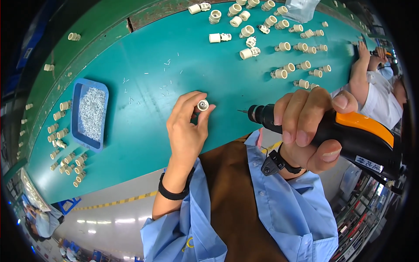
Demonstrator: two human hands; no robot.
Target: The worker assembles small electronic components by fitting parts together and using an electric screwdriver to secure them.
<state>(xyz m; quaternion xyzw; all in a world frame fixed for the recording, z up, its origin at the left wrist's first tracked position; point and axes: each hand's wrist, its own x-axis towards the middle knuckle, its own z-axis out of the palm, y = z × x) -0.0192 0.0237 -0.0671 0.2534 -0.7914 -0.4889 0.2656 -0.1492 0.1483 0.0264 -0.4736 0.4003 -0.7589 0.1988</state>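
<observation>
My left hand (185, 126) holds a small cream lamp socket (203, 105) between thumb and fingertips, its round opening facing up over the green table. Metal shows inside the opening. My right hand (305, 118) is wrapped round a black and orange electric screwdriver (365, 126). The thin bit (242, 111) points left toward the socket, with a gap between them. To the left stands a blue tray (75, 111) filled with small silvery screws (92, 113). Several loose screws (166, 63) are scattered on the table beyond my left hand.
Rows of cream lamp sockets (283, 46) stand at the far right. More sockets (80, 160) sit around the tray on the left. A clear plastic bag (301, 9) lies at the far edge. At right, another person's arm (360, 72) reaches over the table. A raised green ledge (102, 41) runs behind.
</observation>
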